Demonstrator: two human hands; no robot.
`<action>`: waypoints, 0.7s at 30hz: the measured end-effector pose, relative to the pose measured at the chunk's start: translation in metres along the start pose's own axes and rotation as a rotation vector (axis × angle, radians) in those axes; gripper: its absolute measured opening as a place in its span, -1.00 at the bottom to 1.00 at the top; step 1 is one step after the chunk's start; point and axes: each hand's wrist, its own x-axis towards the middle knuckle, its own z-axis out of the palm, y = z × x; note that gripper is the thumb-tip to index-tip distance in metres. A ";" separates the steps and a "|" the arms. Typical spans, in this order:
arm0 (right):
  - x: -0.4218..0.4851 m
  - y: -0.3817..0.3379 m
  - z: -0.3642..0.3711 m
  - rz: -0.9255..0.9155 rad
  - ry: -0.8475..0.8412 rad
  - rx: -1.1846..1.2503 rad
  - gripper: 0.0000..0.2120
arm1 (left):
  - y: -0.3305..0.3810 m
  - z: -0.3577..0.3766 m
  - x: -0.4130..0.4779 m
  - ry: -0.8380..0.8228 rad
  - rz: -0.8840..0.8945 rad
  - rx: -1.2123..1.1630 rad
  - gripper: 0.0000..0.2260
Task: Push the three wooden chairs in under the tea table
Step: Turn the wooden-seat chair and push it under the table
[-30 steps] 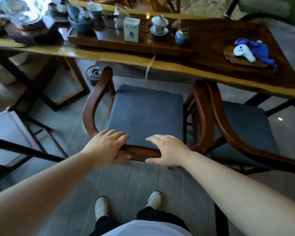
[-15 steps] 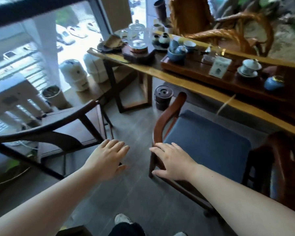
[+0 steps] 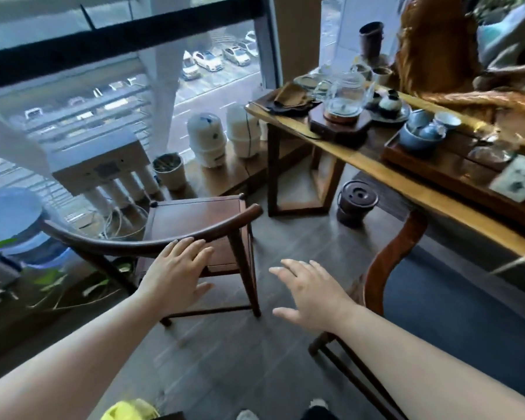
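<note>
1. Two chairs show: I see a dark wooden chair (image 3: pixel 194 219) at left centre, standing clear of the tea table (image 3: pixel 376 165), and a blue-cushioned chair (image 3: pixel 437 298) at lower right, its seat partly under the table edge.
2. My left hand (image 3: pixel 176 271) lies flat, fingers spread, touching the dark chair's curved back rail.
3. My right hand (image 3: pixel 309 292) hangs open, gripping nothing, between both chairs.
4. Teaware crowds the tabletop at upper right.
</note>
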 end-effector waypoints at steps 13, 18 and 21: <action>0.212 -0.042 0.006 -0.334 -0.018 0.055 -0.20 | -0.119 0.028 0.021 -0.211 -0.173 0.072 -0.26; 0.264 -0.058 0.017 -0.420 -0.169 -0.015 -0.21 | -0.154 0.041 0.023 -0.272 -0.223 0.045 -0.28; 0.283 -0.062 0.025 -0.432 -0.259 -0.036 -0.22 | -0.173 0.050 0.024 -0.321 -0.224 -0.005 -0.24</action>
